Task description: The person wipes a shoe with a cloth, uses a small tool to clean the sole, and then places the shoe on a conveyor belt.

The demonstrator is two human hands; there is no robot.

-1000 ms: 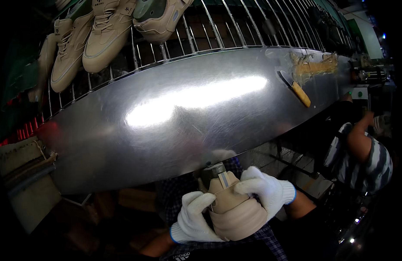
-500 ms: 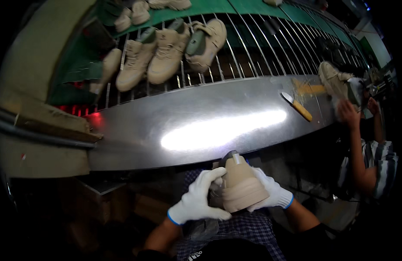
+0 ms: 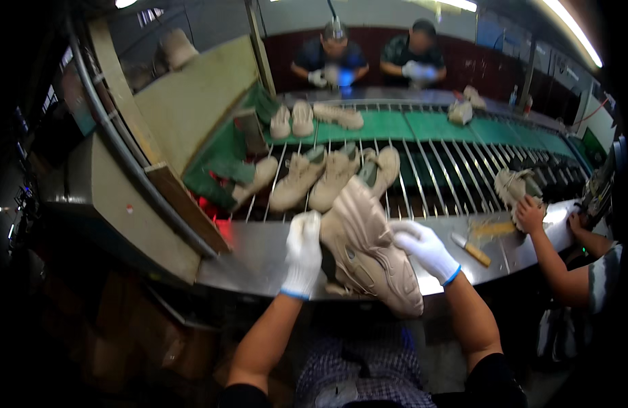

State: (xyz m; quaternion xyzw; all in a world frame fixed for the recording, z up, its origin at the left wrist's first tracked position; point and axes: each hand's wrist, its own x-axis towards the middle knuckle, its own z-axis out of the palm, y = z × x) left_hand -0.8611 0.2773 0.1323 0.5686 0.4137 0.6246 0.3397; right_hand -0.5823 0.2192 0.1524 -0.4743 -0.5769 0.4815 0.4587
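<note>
Between my two white-gloved hands a beige sneaker (image 3: 368, 255) is held up over the metal counter (image 3: 256, 255), tilted so its chunky sole faces up and to the right. My left hand (image 3: 304, 248) is closed on its left edge, fingertips partly hidden behind it. On the other side my right hand (image 3: 426, 249) grips the sole edge, thumb and fingers curled about it. Just beyond, several beige shoes (image 3: 293, 180) rest on the metal bars (image 3: 422, 180). A knife with a yellow handle (image 3: 476, 253) lies on the counter to the right.
A co-worker's hand (image 3: 529, 214) holds another beige shoe (image 3: 511, 185) at the right. More shoes (image 3: 302, 119) sit on a green belt (image 3: 385, 127) farther back. Two people work across the line. A panel with a pipe (image 3: 150, 194) borders the left side.
The sneaker has gone up and away from my lap to over the counter, turning from heel view to sole view. My hands rose with it, and the view tilted up.
</note>
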